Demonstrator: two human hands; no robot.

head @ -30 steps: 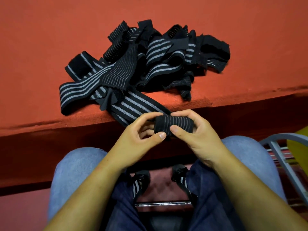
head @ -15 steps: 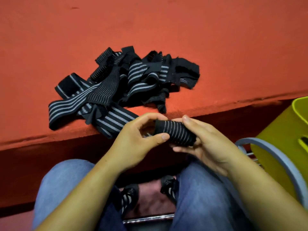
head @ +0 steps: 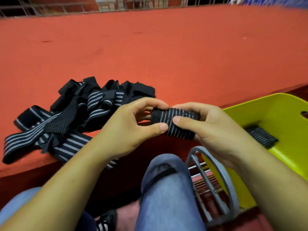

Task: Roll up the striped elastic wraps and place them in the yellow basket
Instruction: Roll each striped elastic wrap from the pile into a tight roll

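A rolled black wrap with grey stripes [head: 179, 124] is held between both hands above the red table's front edge. My left hand [head: 131, 129] pinches its left end with thumb and fingers. My right hand [head: 210, 129] curls round its right part, thumb on top. A tangled pile of loose striped wraps [head: 70, 120] lies on the table to the left, one end hanging over the edge. The yellow basket [head: 276, 107] stands at the right, just beyond my right hand, and one rolled wrap [head: 260, 136] lies inside it.
The red felt table [head: 166, 55] stretches far ahead to a wire fence. A grey metal chair frame [head: 216, 177] supports the basket beside my right knee. My jeans-clad legs and striped shoes fill the bottom of the view.
The view has swung up and right, bringing the basket's inside into sight. Both hands with the roll have shifted right, closer to the basket, and the right thumb now lies on top.
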